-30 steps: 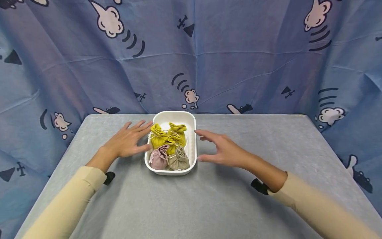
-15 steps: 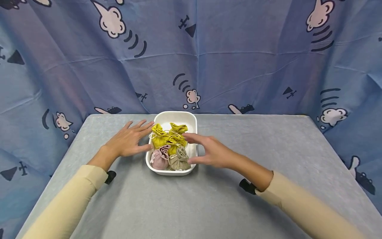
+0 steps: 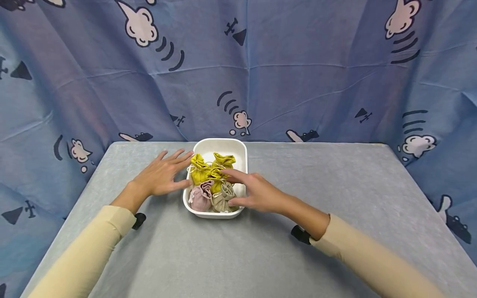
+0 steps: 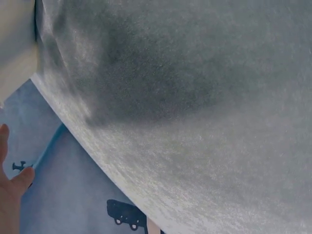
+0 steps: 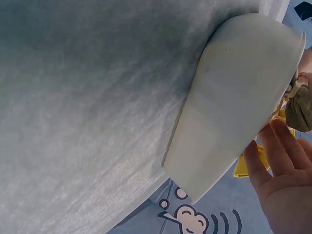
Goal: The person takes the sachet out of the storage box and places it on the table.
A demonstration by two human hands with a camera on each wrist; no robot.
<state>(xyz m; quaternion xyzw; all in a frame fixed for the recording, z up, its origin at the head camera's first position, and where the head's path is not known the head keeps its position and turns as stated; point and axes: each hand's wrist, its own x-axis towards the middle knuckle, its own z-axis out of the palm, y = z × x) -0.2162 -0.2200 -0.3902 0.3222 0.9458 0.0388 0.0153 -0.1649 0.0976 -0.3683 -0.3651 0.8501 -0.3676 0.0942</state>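
In the head view a white tray (image 3: pixel 241 159) holds several small drawstring pouches. Toward its back are yellow pouches (image 3: pixel 198 176); at the near end sit a pink pouch (image 3: pixel 200 199) and a grey-beige pouch (image 3: pixel 220 202). My left hand (image 3: pixel 160 174) is spread at the tray's left rim, fingertips and thumb right at the edge. My right hand (image 3: pixel 257 191) reaches over the right rim, thumb by the grey-beige pouch and fingers over the front yellow one, with a wide gap between thumb and fingers. The right wrist view has the grey-beige pouch (image 5: pixel 298 109) between thumb and fingers (image 5: pixel 278 151).
The tray stands on a table (image 3: pixel 298 260) covered in grey cloth, close to its far edge. Behind hangs a blue patterned curtain (image 3: pixel 298 74). A black wrist strap (image 3: pixel 300 235) sits on the right forearm, and another strap (image 3: pixel 139 221) on the left.
My right hand has moved left, from beside the tray's right rim to over the grey-beige and front yellow pouches. The left hand stays at the left rim; the pouches look unmoved.
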